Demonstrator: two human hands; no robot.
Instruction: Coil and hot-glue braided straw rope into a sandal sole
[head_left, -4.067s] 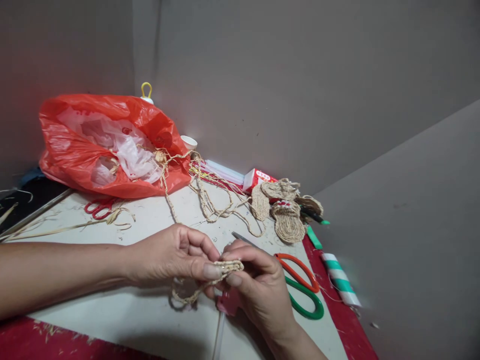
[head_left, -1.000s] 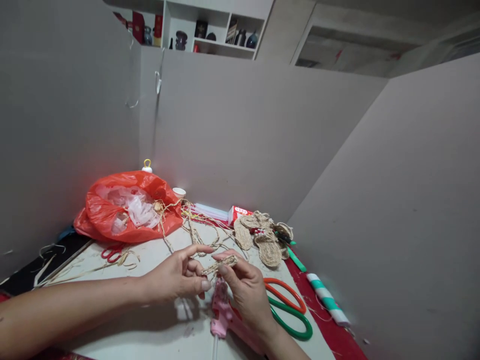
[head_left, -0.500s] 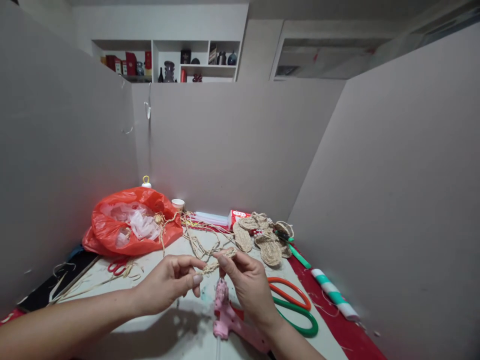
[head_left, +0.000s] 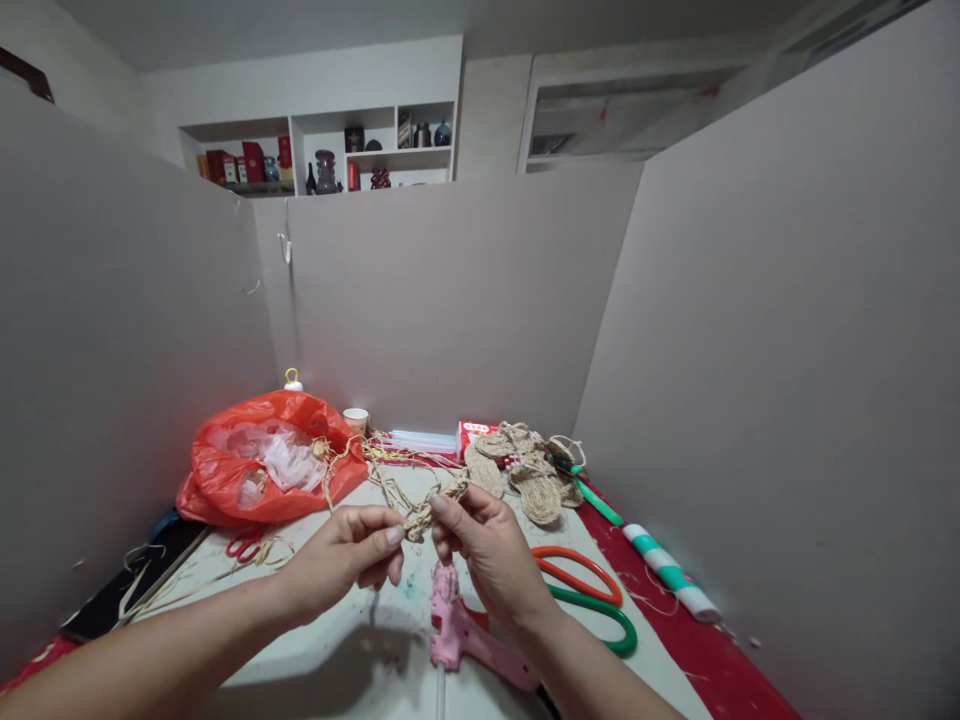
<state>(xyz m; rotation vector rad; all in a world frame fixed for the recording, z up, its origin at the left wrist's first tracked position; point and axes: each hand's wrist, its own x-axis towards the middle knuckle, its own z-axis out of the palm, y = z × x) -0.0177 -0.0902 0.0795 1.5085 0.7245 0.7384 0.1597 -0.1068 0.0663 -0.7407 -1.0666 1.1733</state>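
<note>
My left hand (head_left: 349, 555) pinches one end of a braided straw cord (head_left: 418, 524) between thumb and fingers. The other end is gripped by my right hand (head_left: 491, 560), thumb on top, so the piece spans the short gap between both hands. Beneath my right hand lies a pink hot glue gun (head_left: 450, 632), a clear glue stick (head_left: 440, 690) projecting from its back. To the right of that hand are large scissors handles, one orange (head_left: 581, 562) and one green (head_left: 619, 632); the blades are hidden. Straw strands (head_left: 390, 488) trail over the table beyond my fingers.
Small woven straw soles (head_left: 538, 495) are piled at the back right near a red box (head_left: 474, 432). A red plastic bag (head_left: 217, 490) sits at left, with red-handled scissors (head_left: 244, 545) before it. A striped roll (head_left: 671, 572) lies along the right edge. Grey partitions (head_left: 435, 300) enclose the table.
My left fingers have closed in more on the cord's end, and the hands have shifted slightly. The camera view has tilted up and turned a little.
</note>
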